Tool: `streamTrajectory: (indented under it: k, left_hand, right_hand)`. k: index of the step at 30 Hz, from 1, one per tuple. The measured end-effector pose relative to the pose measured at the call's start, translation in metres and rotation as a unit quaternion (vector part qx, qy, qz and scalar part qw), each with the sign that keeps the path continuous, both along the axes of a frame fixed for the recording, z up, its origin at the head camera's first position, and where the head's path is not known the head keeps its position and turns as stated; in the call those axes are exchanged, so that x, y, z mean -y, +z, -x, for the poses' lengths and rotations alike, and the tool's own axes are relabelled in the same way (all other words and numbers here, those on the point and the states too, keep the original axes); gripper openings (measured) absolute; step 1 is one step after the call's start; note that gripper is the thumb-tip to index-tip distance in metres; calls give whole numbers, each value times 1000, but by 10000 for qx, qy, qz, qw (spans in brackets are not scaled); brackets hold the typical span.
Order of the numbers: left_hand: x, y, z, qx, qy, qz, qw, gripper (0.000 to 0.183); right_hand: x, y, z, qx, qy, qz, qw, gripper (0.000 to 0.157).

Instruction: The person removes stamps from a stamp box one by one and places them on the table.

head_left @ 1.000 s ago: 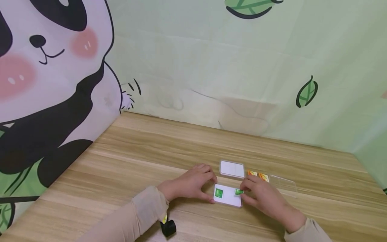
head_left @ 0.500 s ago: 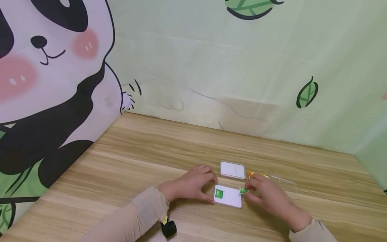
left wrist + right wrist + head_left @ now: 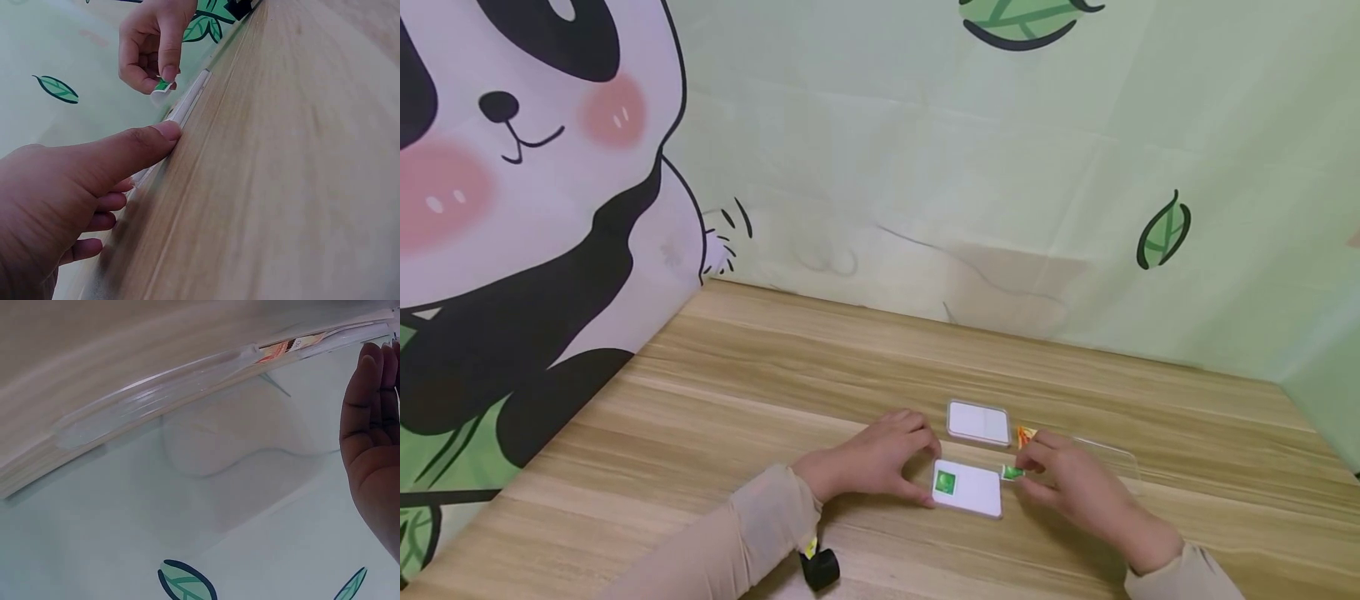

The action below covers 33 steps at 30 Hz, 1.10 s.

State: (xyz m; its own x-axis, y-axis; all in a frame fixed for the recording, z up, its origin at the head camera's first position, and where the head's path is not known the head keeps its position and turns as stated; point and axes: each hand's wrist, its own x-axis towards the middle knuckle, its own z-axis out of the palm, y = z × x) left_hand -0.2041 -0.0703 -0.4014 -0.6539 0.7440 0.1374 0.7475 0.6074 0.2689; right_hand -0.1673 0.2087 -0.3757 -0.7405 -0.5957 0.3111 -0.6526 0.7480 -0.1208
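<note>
A white rectangular card (image 3: pixel 981 493) lies on the table, with a green square picture (image 3: pixel 945 482) at its left end. My left hand (image 3: pixel 876 457) grips the card's left end between thumb and fingers; in the left wrist view the thumb (image 3: pixel 167 131) presses on its near edge. Just off the card's right end, my right hand (image 3: pixel 1078 492) pinches a small green-and-white paper piece (image 3: pixel 1011 472). That piece looks thin and slightly bent in the left wrist view, and the fingers cover part of it.
Behind the card is a clear-rimmed case with a white inside (image 3: pixel 978 422). An orange-and-yellow piece (image 3: pixel 1025 436) shows partly behind my right hand, beside a clear plastic cover (image 3: pixel 1112 452). A black object (image 3: pixel 822 569) sits by the left sleeve. A printed cloth (image 3: pixel 850 167) backs the table.
My right hand has drawn the green-and-white paper piece rightward, from over the card's right end to beyond its edge. It now hides more of the orange pieces. My left hand stays on the card.
</note>
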Motion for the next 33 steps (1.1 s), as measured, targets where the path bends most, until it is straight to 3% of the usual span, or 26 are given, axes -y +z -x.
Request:
streamTrajectory:
  k: [11,33]
  left_hand:
    - [0,-1,0,70,27,-44,10000,53]
    - [0,0,-1,-31,27,34,10000,53]
  right_hand:
    - [-3,-1,1,-97,-18,-12,10000,11]
    - [-9,1,3,342,-332,-200,9987,10]
